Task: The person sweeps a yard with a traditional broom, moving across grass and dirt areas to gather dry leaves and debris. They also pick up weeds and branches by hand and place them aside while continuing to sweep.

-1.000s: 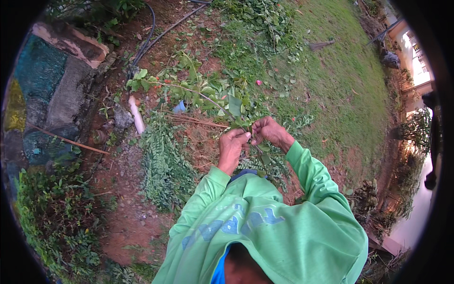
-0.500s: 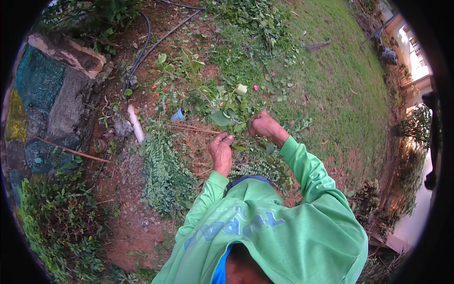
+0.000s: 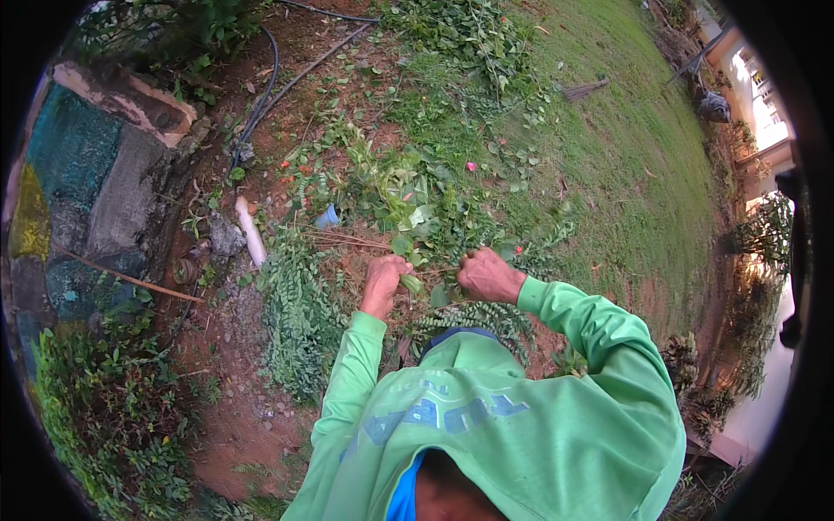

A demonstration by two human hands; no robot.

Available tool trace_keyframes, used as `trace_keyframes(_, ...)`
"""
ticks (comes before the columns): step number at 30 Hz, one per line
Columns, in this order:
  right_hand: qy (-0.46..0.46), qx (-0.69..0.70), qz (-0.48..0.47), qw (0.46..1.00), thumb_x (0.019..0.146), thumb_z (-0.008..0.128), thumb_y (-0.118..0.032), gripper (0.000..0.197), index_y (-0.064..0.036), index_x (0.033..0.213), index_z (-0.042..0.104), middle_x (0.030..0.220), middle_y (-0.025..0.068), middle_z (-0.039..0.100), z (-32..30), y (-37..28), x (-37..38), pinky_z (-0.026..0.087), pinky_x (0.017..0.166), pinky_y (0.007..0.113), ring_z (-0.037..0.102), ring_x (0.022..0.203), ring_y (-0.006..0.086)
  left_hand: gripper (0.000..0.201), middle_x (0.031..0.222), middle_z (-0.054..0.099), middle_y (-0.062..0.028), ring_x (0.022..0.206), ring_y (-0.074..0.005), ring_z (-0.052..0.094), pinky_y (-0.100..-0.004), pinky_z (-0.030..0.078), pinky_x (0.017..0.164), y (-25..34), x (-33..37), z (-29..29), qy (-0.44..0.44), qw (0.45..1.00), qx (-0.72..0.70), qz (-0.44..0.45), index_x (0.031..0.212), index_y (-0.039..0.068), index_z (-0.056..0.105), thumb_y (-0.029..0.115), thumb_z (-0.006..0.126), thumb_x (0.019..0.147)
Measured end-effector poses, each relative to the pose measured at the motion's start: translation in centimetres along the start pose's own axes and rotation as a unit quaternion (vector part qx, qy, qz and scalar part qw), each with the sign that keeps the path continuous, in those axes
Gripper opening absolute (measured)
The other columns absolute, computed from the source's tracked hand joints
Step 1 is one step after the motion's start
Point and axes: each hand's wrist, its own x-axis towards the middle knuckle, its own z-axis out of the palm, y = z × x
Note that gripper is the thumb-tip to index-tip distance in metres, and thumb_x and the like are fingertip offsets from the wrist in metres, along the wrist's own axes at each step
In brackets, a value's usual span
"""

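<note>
My left hand (image 3: 382, 282) is closed round leafy green stems (image 3: 412, 284); their cut ends poke out near its thumb, and their leaves (image 3: 393, 187) reach away from me over the ground. To its right, my right hand (image 3: 488, 274) is curled into a closed grip beside the same greenery. What lies inside its fingers is hidden; a thin strand seems to run toward it from the left hand. Fern-like cut branches (image 3: 300, 321) lie left of my hands, and more fern-like leaves (image 3: 482, 321) lie just below them. Thin brown sticks (image 3: 347, 237) rest beyond my left hand.
A blue plastic piece (image 3: 327, 216) and a pale pipe-like piece (image 3: 250, 230) lie on the soil. Dark hose (image 3: 271, 78) curves at the far left. A painted stone edge (image 3: 78, 139) borders the left; grass (image 3: 634, 174) spreads right. Clippings (image 3: 473, 43) lie farther out.
My hands have moved apart, the left one leftward and slightly nearer me. The leafy stems have swung left with it, and a pale leaf or flower near the top has shifted.
</note>
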Motion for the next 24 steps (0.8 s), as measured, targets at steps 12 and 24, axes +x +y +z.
trace_keyframes(12, 0.049, 0.089, -0.088, 0.991, 0.073, 0.058, -0.023, 0.023, -0.0023, 0.083, 0.062, 0.084, 0.0101, 0.057, 4.3, -4.2, 0.6, 0.047, 0.069, 0.038, 0.058, 0.082, 0.0257, 0.034, 0.111, 0.062, -0.0088, 0.101, -0.0267, 0.062, -0.054, 0.054, 0.083, -9.1, -2.6, 0.2, -0.283, 0.908, -0.263, -0.165, 0.12, 0.007, 0.054, 0.007, 0.053, 0.086)
trace_keyframes(24, 0.052, 0.054, -0.043, 0.996, 0.072, 0.058, -0.022, 0.02, -0.004, 0.075, 0.066, 0.082, 0.0098, 0.059, 6.1, -5.9, 0.6, 0.047, 0.069, 0.037, 0.057, 0.083, 0.0257, 0.036, 0.108, 0.061, -0.0114, 0.1, -0.025, 0.061, -0.0383, 0.052, 0.087, -11.1, -3.1, 0.7, -0.145, 0.929, -0.296, -0.166, 0.117, 0.0, 0.052, -0.004, 0.05, 0.081)
